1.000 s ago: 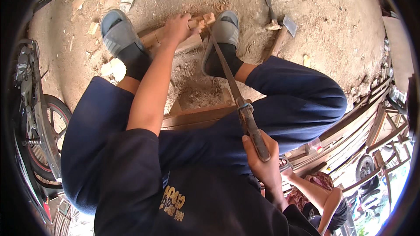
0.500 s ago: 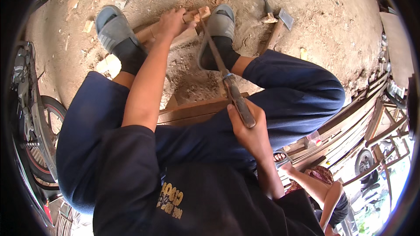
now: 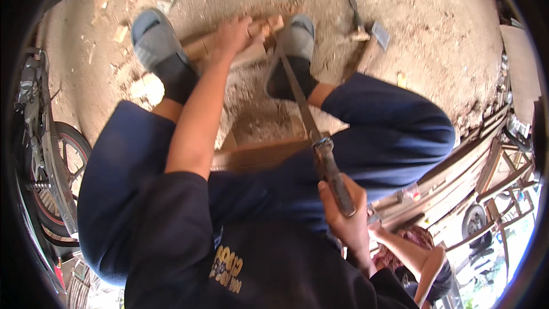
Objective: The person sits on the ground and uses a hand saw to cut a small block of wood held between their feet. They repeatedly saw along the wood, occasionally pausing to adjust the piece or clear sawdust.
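Note:
My left hand point(image 3: 231, 39) is closed on a small light wooden piece point(image 3: 271, 24), which lies on or beside wooden blocks point(image 3: 197, 50) on the dirt between my sandalled feet point(image 3: 157, 37). My right hand point(image 3: 343, 209) is wrapped round the dark handle of a long, narrow saw point(image 3: 300, 97), held low over my lap. The blade runs forward between my legs, and its tip meets the wood just right of my left fingers; motion blur hides the exact contact.
A wooden plank point(image 3: 246, 154) lies under me. A flat-headed tool point(image 3: 380, 35) and a dark blade point(image 3: 354, 14) rest at front right. A motorbike wheel point(image 3: 63, 171) stands left. A co-worker's arm point(image 3: 412, 252) is behind me at right, near stacked boards point(image 3: 474, 137).
The saw and my right hand went forward half a second ago and are now pulled back toward my body. My left hand stays on the wood, with the whole view shifting slightly.

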Available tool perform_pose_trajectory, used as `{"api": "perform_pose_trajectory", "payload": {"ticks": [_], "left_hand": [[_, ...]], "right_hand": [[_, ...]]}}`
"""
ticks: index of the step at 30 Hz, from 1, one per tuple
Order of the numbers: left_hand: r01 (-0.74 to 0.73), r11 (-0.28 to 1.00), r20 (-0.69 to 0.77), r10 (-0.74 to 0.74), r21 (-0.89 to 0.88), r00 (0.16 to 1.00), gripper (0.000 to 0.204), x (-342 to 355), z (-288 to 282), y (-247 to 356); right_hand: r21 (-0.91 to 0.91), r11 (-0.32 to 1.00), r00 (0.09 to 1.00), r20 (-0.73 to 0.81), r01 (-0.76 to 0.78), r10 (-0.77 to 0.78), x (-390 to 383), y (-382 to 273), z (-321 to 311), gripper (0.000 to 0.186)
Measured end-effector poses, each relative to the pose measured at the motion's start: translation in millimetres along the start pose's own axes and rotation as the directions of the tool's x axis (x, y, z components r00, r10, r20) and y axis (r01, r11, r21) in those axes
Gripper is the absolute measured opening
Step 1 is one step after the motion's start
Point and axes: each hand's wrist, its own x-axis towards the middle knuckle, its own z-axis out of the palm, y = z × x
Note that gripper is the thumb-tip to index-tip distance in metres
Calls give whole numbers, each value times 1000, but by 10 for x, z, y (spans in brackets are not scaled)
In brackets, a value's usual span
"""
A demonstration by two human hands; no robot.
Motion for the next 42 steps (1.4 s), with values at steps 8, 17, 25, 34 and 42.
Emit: {"api": "perform_pose_trajectory", "payload": {"ticks": [8, 17, 25, 34, 42], "left_hand": [[45, 999, 69, -44, -5, 997, 70, -8, 34, 0], [23, 1000, 90, -23, 8, 996, 72, 54, -37, 27], [89, 995, 144, -94, 40, 985, 76, -3, 24, 44], [56, 995, 58, -60, 78, 997, 76, 42, 78, -42], [96, 994, 77, -100, 54, 992, 79, -38, 37, -99]], "right_hand": [[25, 1000, 998, 56, -19, 17, 335, 47, 107, 21], [-7, 1000, 999, 42, -21, 21, 440, 77, 112, 23], [17, 996, 992, 96, -88, 86, 184, 85, 63, 21], [44, 997, 997, 37, -70, 69, 159, -6, -25, 21], [10, 988, 988, 30, -152, 151, -24, -62, -114, 21]]}}
